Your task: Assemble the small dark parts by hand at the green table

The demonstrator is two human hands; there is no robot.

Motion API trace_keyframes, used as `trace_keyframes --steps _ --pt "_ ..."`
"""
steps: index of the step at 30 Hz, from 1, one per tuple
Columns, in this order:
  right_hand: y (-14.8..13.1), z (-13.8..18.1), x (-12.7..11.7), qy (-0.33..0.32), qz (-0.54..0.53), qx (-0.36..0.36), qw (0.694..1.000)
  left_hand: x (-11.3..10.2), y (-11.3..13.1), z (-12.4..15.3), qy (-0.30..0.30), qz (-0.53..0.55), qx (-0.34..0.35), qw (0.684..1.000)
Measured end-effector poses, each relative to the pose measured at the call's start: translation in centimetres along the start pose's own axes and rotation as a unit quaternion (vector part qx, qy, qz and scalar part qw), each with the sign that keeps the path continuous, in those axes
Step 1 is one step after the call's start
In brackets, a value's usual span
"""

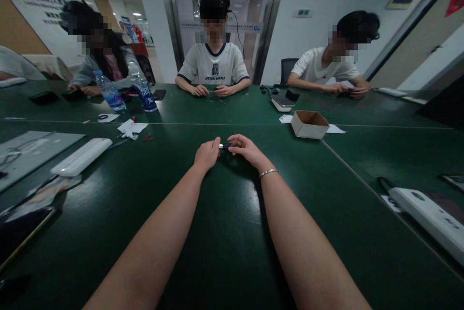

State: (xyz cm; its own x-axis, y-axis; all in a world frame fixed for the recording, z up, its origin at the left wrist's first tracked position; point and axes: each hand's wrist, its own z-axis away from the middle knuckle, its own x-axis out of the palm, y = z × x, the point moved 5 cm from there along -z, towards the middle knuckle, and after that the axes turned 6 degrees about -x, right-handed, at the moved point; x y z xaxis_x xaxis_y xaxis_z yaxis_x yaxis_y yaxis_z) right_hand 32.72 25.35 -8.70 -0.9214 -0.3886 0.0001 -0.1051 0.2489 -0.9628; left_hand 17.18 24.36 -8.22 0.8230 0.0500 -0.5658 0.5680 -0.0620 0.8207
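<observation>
Between my two hands, just above the green table, is a small black rod with a silver end [225, 147]; its exact kind is too small to make out. My left hand [208, 154] closes on the silver end, its fingers mostly hidden behind the back of the hand. On the black end, my right hand [245, 149] pinches with thumb and curled fingers. A silver bracelet [268, 173] circles my right wrist.
An open cardboard box [310, 129] stands ahead to the right. Two plastic bottles [145, 93] lean at the far left, near paper scraps [131, 127]. White devices [83, 156] lie on both sides of the green table [224, 232]. Several people sit opposite, hands on the table.
</observation>
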Motion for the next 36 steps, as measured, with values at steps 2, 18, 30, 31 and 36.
trace_keyframes --steps 2,18,30,31,36 --pt "0.1 0.0 -0.1 0.003 0.001 0.0 1.0 0.1 0.0 -0.1 -0.014 -0.003 0.018 1.0" --pt "0.4 -0.1 1.7 0.028 0.243 -0.032 0.969 -0.2 0.1 0.2 0.002 -0.004 0.025 1.0" --pt "0.4 0.8 3.2 0.071 0.073 0.036 0.994 0.2 0.6 2.0 -0.1 -0.087 0.038 0.99" --pt "0.0 1.5 2.8 0.059 0.06 0.04 0.996 -0.2 0.8 2.8 -0.12 -0.109 0.043 0.986" --pt "-3.6 8.9 -1.2 0.013 0.059 0.082 0.995 -7.3 -1.1 8.7 -0.224 -0.199 0.009 0.954"
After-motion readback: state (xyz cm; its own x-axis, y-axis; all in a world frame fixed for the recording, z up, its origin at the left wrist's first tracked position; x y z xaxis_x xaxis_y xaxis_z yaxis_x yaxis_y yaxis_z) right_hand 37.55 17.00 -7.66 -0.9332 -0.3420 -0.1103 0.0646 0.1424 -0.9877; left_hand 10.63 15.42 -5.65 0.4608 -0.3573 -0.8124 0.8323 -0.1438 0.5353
